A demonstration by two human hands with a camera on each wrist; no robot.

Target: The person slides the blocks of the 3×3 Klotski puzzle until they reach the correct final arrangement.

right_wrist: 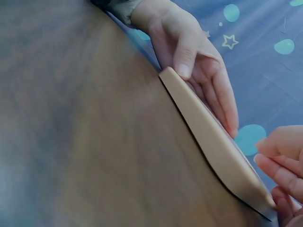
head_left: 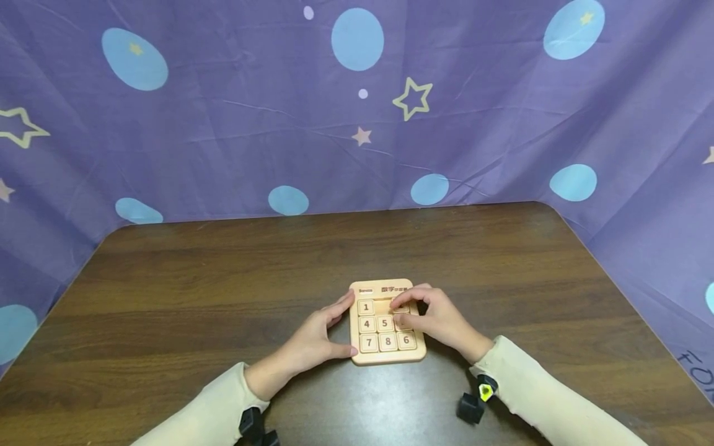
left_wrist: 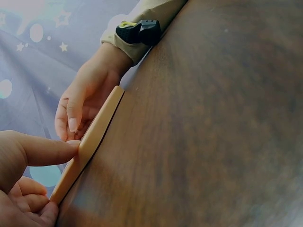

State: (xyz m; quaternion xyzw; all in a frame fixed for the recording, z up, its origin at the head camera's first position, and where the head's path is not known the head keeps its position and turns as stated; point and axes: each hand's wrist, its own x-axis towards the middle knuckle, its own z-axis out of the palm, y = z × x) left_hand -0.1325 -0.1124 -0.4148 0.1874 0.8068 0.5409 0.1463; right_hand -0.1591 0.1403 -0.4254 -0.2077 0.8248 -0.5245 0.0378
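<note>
A pale wooden number sliding puzzle lies flat on the table, its tiles in three rows. Tile 1 stands at top left beside a bare slot; 4 and 5 sit in the middle row, and 7, 8 and 6 in the bottom one. My left hand holds the frame's left side, thumb at the lower corner and fingers along the upper part. Over the right column, my right hand has bent index finger and thumb at the tiles, slightly apart, partly hiding the upper two.
The dark brown wooden table extends around the puzzle. A purple curtain with blue dots and stars hangs behind it and at both sides. Black wrist cameras are strapped over the light sleeves.
</note>
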